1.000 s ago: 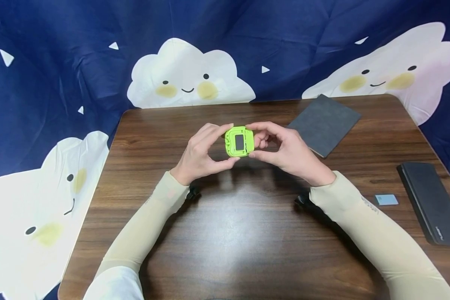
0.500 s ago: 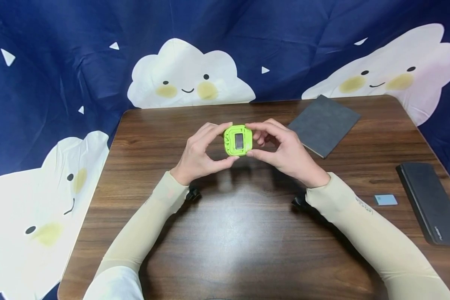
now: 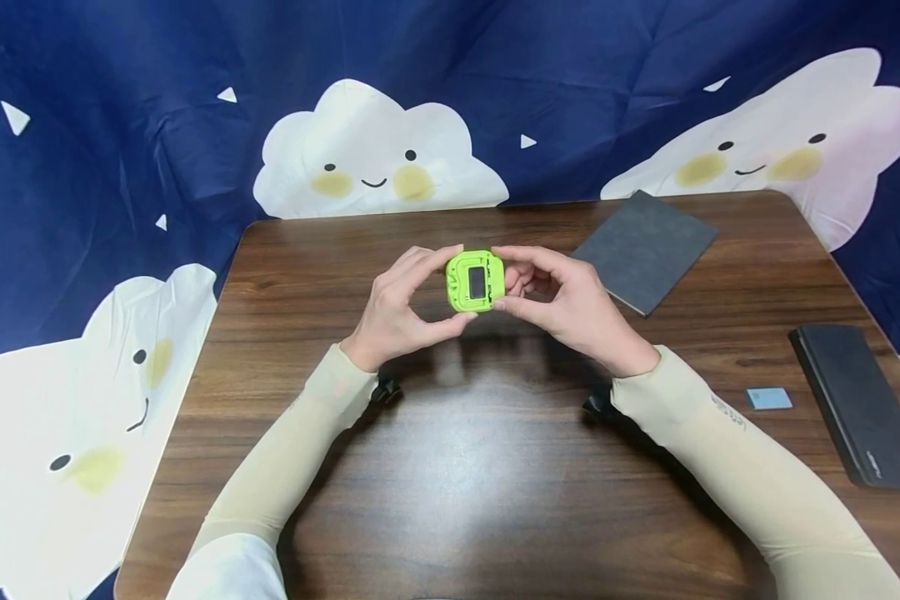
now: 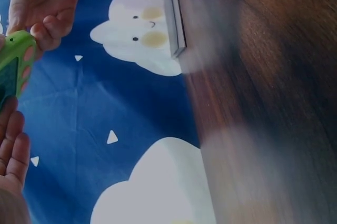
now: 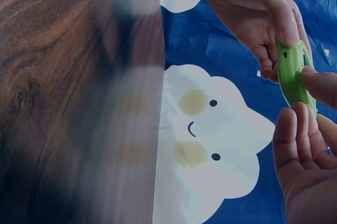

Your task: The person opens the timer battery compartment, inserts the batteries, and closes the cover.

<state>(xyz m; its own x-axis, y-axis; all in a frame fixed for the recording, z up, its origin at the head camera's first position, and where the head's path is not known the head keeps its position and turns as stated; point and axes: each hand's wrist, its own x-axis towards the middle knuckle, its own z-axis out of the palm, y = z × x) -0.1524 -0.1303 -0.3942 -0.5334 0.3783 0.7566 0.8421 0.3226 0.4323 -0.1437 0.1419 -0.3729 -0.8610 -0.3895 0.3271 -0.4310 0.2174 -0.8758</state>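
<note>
Both hands hold a small lime-green plastic case with rounded corners and a dark rectangular window in its middle. It is raised over the table. My left hand grips its left part, thumb below and index finger above. From the other side my right hand pinches the top and bottom edges near the right end, its remaining fingers curled behind. Dark slots run along that right side. In the left wrist view the case shows pinkish ovals on its edge; in the right wrist view the green case is seen edge-on.
On the wooden table a dark grey notebook lies at the back right. A light blue card-like piece and a long black case are at the right. A blue cloud-patterned curtain hangs behind.
My right hand has shifted slightly left along with the green case. The dark slots on its right side, less visible half a second ago, show again. My left hand has barely moved.
</note>
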